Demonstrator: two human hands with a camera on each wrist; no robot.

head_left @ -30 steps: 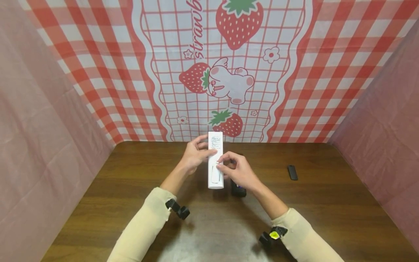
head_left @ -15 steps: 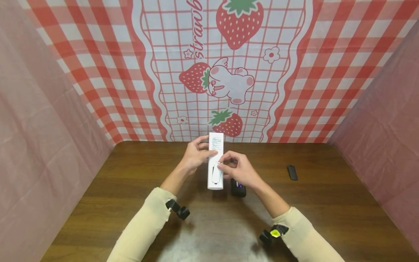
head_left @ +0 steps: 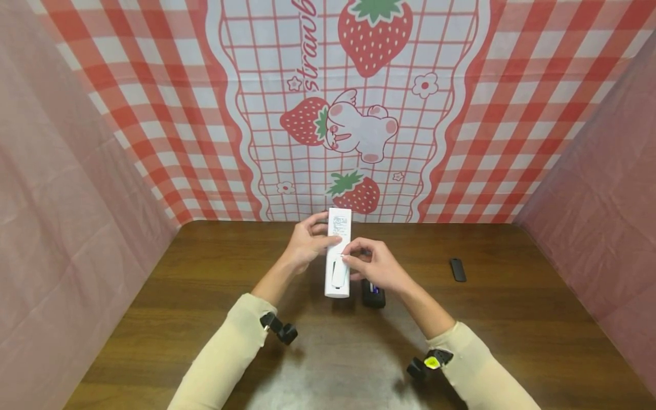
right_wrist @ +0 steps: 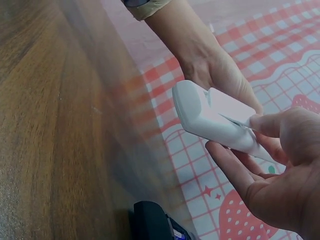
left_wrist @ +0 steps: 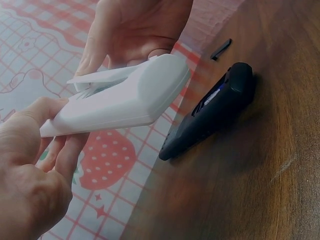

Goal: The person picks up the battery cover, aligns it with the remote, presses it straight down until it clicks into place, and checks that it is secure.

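My left hand [head_left: 303, 245] grips a white remote control [head_left: 338, 225] by its sides, with the thumb across its printed back. The remote is held up above the table, back facing me. My right hand [head_left: 379, 266] pinches the top end of its white battery cover [left_wrist: 107, 76] between thumb and fingers. That end stands tilted up from the battery compartment, while the other end stays at the remote's lower end, as the left wrist view shows. In the right wrist view the cover [right_wrist: 230, 106] leaves a dark gap along its edge.
A black remote control [left_wrist: 212, 110] lies on the wooden table [head_left: 328, 353] just beyond the white one, its battery compartment uncovered and something purple inside. Farther right lies a small black cover [head_left: 458, 270]. A strawberry-patterned cloth [head_left: 359, 131] hangs behind the table.
The battery cover's pinched end has risen, widening the dark gap along its edge. The white remote has shifted very slightly, and both hands keep their hold.
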